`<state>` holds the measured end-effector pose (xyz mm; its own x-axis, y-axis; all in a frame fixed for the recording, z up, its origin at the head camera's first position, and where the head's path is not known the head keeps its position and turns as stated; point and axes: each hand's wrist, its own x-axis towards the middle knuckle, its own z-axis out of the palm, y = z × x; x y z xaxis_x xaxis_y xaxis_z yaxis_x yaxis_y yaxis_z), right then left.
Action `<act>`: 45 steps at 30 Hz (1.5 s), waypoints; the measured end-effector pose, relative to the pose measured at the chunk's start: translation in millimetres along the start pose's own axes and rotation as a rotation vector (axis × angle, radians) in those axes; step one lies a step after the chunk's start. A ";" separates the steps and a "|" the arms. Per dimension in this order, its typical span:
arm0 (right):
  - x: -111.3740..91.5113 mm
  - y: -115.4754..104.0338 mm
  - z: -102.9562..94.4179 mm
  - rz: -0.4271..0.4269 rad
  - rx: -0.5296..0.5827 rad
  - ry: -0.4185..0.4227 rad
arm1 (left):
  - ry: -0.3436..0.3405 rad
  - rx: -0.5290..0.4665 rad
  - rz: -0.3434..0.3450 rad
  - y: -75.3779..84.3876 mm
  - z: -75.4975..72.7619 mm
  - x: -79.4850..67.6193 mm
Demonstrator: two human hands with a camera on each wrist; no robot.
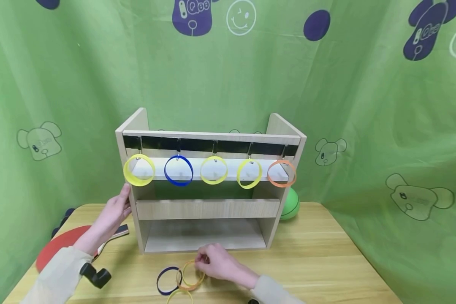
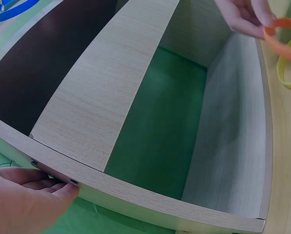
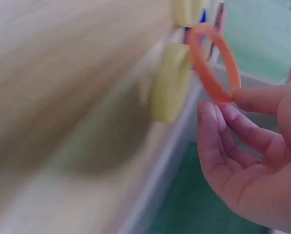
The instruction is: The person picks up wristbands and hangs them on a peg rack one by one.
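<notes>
A small wooden shelf (image 1: 208, 209) stands upright on the table. Its left side panel (image 2: 135, 195) has my left hand (image 1: 112, 213) against its outside, fingertips touching the wood. Below the shelf's front edge, my right hand (image 1: 218, 261) pinches an orange ring (image 3: 200, 61) between thumb and fingers. Close by are a dark blue ring (image 1: 158, 279) and yellow rings (image 1: 180, 290), partly overlapped by the orange one in the head view. Along the shelf's black strip (image 1: 197, 145), rings hang from hooks: yellow (image 1: 127, 174), blue (image 1: 179, 183), two more yellow, and orange (image 1: 281, 185) at the right end.
A red table tennis paddle (image 1: 61, 243) lies left of the shelf, partly under my left forearm in the head view. Behind the shelf's right side sits a green ball (image 1: 291, 204). Green patterned curtain (image 1: 228, 76) surrounds the wooden table (image 1: 308, 261).
</notes>
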<state>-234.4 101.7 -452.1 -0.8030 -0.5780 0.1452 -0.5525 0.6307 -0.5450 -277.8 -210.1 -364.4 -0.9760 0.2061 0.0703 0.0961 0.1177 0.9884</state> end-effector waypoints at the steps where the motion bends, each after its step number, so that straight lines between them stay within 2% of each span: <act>1: -0.1 -3.2 -4.1 -0.025 -0.007 0.014 | -0.001 0.002 0.002 0.2 -0.1 0.2; 6: -0.3 -26.7 -33.4 -0.127 -0.045 0.049 | -0.006 -0.002 0.008 1.0 -0.1 0.4; 10: 2.5 -51.3 -68.0 -0.205 -0.098 0.084 | -0.007 -0.010 0.004 1.4 0.2 -0.4; 17: 11.4 -103.3 -135.8 -0.367 -0.135 0.223 | -0.008 -0.010 0.003 2.1 0.5 -1.3; 24: 32.3 -146.0 -186.9 -0.442 -0.165 0.353 | 0.000 0.001 -0.002 1.3 -0.2 -0.9; 28: 50.8 -154.1 -199.6 -0.432 -0.225 0.403 | -0.002 -0.002 -0.007 0.0 -0.2 -0.9; 33: 68.8 -152.9 -205.2 -0.359 -0.286 0.402 | -0.002 -0.013 -0.006 -2.0 0.6 -0.5; 38: 76.7 -149.6 -205.0 -0.307 -0.308 0.386 | 0.000 -0.006 -0.002 -1.8 0.4 0.2; 45: 82.3 -147.7 -198.0 -0.309 -0.388 0.374 | 0.001 -0.005 -0.001 -1.7 -0.2 0.2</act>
<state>-263.1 63.5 -196.1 -0.5780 -0.5880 0.5659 -0.7566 0.6459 -0.1017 -278.1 -210.5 -366.1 -0.9763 0.2051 0.0691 0.0938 0.1130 0.9892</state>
